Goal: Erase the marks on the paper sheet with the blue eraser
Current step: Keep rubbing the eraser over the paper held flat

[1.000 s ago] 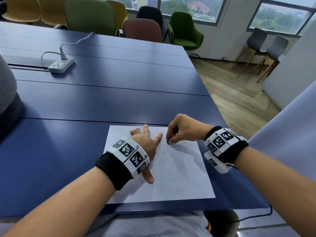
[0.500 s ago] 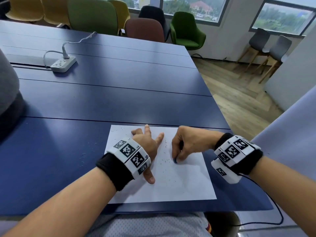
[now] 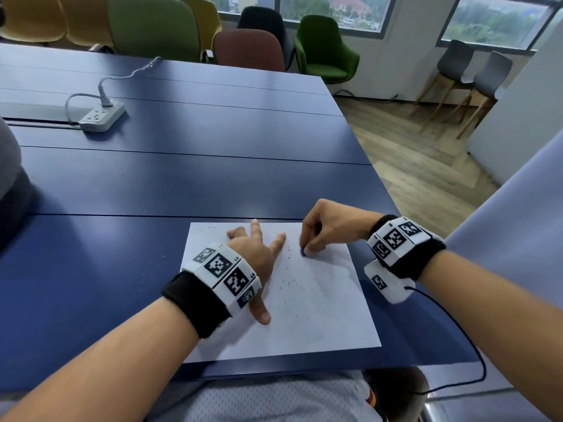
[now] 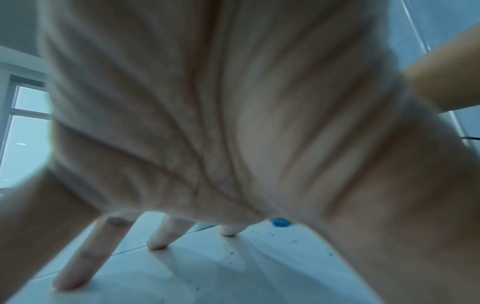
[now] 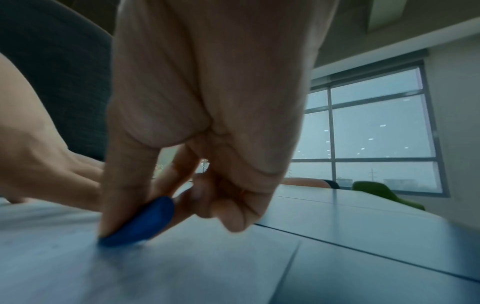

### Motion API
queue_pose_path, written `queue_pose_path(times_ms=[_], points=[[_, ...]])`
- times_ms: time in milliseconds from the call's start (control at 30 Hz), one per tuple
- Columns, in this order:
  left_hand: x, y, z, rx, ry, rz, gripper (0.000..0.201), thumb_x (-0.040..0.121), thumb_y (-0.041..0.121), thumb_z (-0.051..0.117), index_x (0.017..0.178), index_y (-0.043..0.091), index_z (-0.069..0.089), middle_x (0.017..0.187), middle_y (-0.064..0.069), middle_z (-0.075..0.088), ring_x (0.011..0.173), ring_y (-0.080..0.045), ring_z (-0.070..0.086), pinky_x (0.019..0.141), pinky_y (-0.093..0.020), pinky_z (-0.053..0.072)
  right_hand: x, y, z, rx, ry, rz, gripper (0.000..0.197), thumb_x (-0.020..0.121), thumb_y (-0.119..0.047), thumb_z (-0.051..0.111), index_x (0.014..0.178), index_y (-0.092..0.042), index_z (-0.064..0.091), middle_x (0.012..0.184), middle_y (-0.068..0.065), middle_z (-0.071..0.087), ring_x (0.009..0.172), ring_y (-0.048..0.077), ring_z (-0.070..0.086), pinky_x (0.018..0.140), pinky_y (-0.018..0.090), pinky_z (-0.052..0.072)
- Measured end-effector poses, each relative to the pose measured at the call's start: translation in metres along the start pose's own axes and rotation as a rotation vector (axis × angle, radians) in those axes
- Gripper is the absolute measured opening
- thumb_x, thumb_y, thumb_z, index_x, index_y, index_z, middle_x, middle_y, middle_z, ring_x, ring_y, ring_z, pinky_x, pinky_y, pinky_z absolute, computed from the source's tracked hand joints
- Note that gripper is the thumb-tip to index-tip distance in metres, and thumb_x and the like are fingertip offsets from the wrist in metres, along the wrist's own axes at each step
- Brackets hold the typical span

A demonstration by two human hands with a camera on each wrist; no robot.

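A white paper sheet [image 3: 320,315] lies on the blue table [image 3: 182,172] near its front edge, dotted with dark eraser crumbs. My left hand [image 3: 259,254] lies flat on the sheet's left half, fingers spread and straight, pressing it down. My right hand [image 3: 320,236] pinches a small blue eraser [image 3: 304,253] between thumb and fingers and holds its tip against the paper near the sheet's far right. In the right wrist view the eraser [image 5: 140,224] leans on the paper under the thumb. The left wrist view shows the eraser [image 4: 280,222] beyond my spread fingertips [image 4: 158,242].
A white power strip [image 3: 102,117] with its cable lies at the far left of the table. Coloured chairs [image 3: 249,48] line the far edge. The table's right edge drops to a wooden floor [image 3: 426,166]. A black cable [image 3: 457,345] hangs from my right wristband.
My right hand with the eraser moved toward me and to the right across the sheet, then back away to the far part of the sheet. The left hand stayed flat on the paper.
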State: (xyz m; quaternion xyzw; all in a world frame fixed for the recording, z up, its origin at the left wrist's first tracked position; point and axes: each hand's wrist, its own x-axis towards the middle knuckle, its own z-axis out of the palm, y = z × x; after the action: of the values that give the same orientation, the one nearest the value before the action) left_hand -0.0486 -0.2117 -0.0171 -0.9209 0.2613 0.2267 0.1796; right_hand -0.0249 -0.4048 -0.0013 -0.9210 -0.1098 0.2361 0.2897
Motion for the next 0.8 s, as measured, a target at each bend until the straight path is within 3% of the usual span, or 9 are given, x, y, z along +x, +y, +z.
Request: queue_pose_path(times_ms=[100,267,400,467,567,600,700,733,800], points=[[0.000,0.000,-0.001,-0.013,0.002,0.000,0.157,0.045,0.068,0.086,0.152,0.030,-0.023,0.160,-0.025,-0.014,0.141,-0.051,0.020,0.097,-0.052,0.047,0.004,0.006,-0.003,0.045,0.172,0.015,0.006,0.075,-0.006,0.078,0.080,-0.007,0.076,0.063,0.000,0.068,0.052,0.003,0.056,0.051,0.014,0.041],[0.000,0.001,0.000,0.010,-0.004,-0.003,0.157,0.046,0.069,0.085,0.152,0.030,-0.024,0.160,-0.026,-0.014,0.141,-0.051,0.022,0.097,-0.051,0.047,-0.005,0.001,0.000,-0.009,-0.072,0.004,0.008,0.074,-0.005,0.078,0.082,-0.007,0.076,0.077,0.014,0.074,0.061,0.008,0.060,0.059,0.015,0.047],[-0.001,0.001,0.000,0.001,0.006,-0.003,0.156,0.047,0.068,0.085,0.152,0.030,-0.024,0.161,-0.024,-0.013,0.141,-0.050,0.022,0.097,-0.052,0.047,0.001,0.006,-0.002,-0.025,0.169,0.012,0.005,0.075,-0.011,0.079,0.080,-0.012,0.076,0.063,-0.002,0.065,0.050,-0.002,0.053,0.049,0.010,0.038],[-0.001,0.001,-0.001,0.011,0.007,0.003,0.156,0.047,0.069,0.084,0.152,0.029,-0.024,0.160,-0.025,-0.013,0.140,-0.050,0.024,0.096,-0.051,0.048,-0.004,0.006,0.002,-0.015,0.104,-0.004,0.006,0.074,-0.010,0.078,0.079,-0.014,0.076,0.066,0.000,0.068,0.052,0.000,0.054,0.050,0.010,0.038],[0.000,0.001,-0.001,0.024,0.001,0.001,0.157,0.046,0.070,0.084,0.153,0.029,-0.024,0.160,-0.026,-0.013,0.139,-0.051,0.026,0.095,-0.049,0.049,-0.013,-0.003,0.009,-0.045,-0.162,-0.022,0.010,0.074,-0.009,0.079,0.083,-0.014,0.077,0.079,0.009,0.075,0.064,0.009,0.062,0.059,0.015,0.046],[0.000,0.001,-0.001,0.018,0.002,0.002,0.157,0.045,0.070,0.084,0.153,0.029,-0.023,0.160,-0.026,-0.013,0.139,-0.051,0.025,0.096,-0.050,0.048,-0.012,-0.002,0.008,-0.048,-0.152,-0.024,0.011,0.074,-0.010,0.079,0.083,-0.014,0.077,0.080,0.008,0.075,0.065,0.009,0.062,0.060,0.014,0.046],[0.001,0.000,0.000,-0.009,-0.002,0.003,0.157,0.045,0.068,0.085,0.153,0.030,-0.023,0.160,-0.025,-0.013,0.141,-0.052,0.021,0.099,-0.052,0.046,-0.009,0.000,0.008,-0.044,0.070,-0.033,0.009,0.074,-0.011,0.078,0.077,-0.020,0.077,0.070,0.000,0.071,0.056,0.001,0.056,0.054,0.015,0.041],[0.001,0.000,0.000,-0.011,-0.003,0.003,0.157,0.045,0.068,0.085,0.153,0.030,-0.023,0.160,-0.025,-0.012,0.141,-0.052,0.021,0.099,-0.052,0.046,-0.011,0.000,0.009,-0.037,0.071,-0.036,0.009,0.074,-0.011,0.078,0.076,-0.020,0.076,0.070,-0.001,0.071,0.055,0.001,0.055,0.055,0.016,0.042],[0.001,0.000,-0.001,0.004,0.000,0.007,0.158,0.045,0.070,0.084,0.153,0.028,-0.023,0.160,-0.027,-0.012,0.140,-0.052,0.023,0.098,-0.050,0.047,-0.019,-0.004,0.015,-0.049,-0.097,-0.043,0.009,0.073,-0.010,0.078,0.079,-0.017,0.077,0.074,0.003,0.074,0.061,0.006,0.060,0.060,0.021,0.047]])
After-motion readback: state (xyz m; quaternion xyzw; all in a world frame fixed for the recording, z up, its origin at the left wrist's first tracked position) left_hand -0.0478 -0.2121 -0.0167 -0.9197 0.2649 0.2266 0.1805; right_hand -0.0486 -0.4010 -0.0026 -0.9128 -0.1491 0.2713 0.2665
